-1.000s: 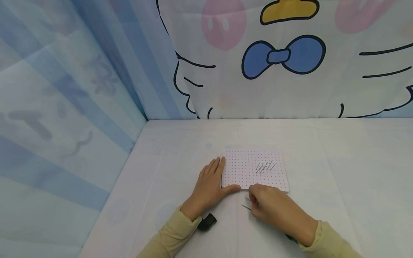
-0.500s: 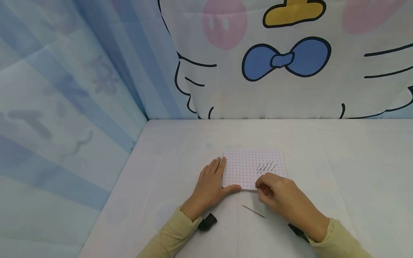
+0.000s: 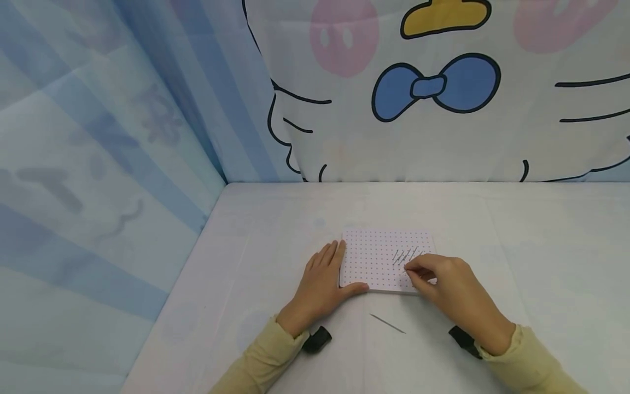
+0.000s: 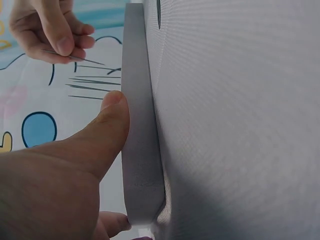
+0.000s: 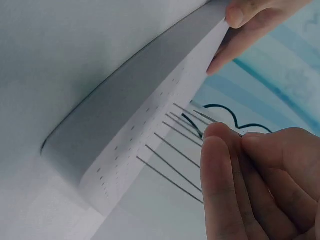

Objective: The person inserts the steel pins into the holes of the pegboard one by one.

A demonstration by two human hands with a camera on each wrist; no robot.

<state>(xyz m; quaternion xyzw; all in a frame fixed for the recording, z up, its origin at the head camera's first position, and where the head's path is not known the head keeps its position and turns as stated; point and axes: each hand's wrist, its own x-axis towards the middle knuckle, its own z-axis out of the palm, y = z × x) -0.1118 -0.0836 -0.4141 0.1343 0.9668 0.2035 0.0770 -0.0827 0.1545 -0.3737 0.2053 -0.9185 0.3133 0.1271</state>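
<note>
A white board with a grid of small holes [image 3: 364, 257] lies on the table. My left hand [image 3: 322, 282] rests at its near left corner, fingers straight along the left side and thumb against the front edge. Between thumb and index finger, my right hand [image 3: 455, 282] pinches a thin metal needle [image 5: 205, 116] over the right part of the board. Its pointed end sticks out past the fingertips, close to several needles [image 5: 170, 179] that stand in the holes in a cluster. The rear of the held needle is partly hidden by the fingers.
Another needle [image 3: 388, 323] lies loose on the white table cloth [image 3: 275, 219] in front of the board. Black wrist devices show under the left sleeve [image 3: 316, 340] and the right sleeve [image 3: 465, 342]. A printed curtain [image 3: 394, 148] hangs behind the table.
My right hand has moved from the table in front of the board up and right over it, carrying one needle, while another stays on the cloth. The left hand keeps its place.
</note>
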